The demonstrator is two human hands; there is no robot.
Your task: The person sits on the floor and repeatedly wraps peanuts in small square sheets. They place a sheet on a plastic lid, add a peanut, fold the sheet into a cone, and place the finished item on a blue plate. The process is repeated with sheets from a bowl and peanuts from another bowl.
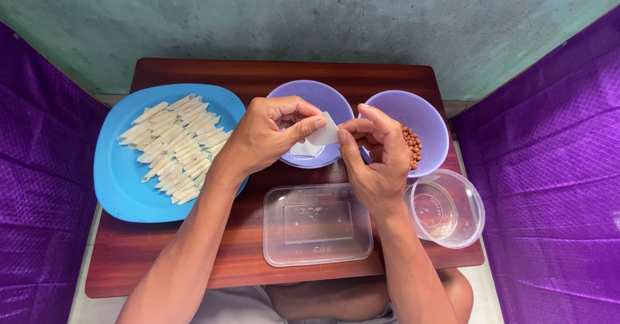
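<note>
Both my hands meet above the middle of a small brown table [194, 259]. My left hand [265, 136] and my right hand [374, 159] pinch the same small white square wrapper [325, 132] between thumbs and fingers. Beneath them sits a lilac bowl [323, 94] with more white wrappers [303, 149] in it. A second lilac bowl [416, 111] to the right holds reddish peanuts [411, 146]. A blue plate [123, 182] on the left carries several rolled white pieces [174, 146] laid in rows.
A clear rectangular plastic lid or tray [316, 224] lies at the near table edge. A clear round plastic container [449, 208] stands at the right corner. Purple cloth [555, 169] hangs on both sides, with a greenish wall [310, 14] behind.
</note>
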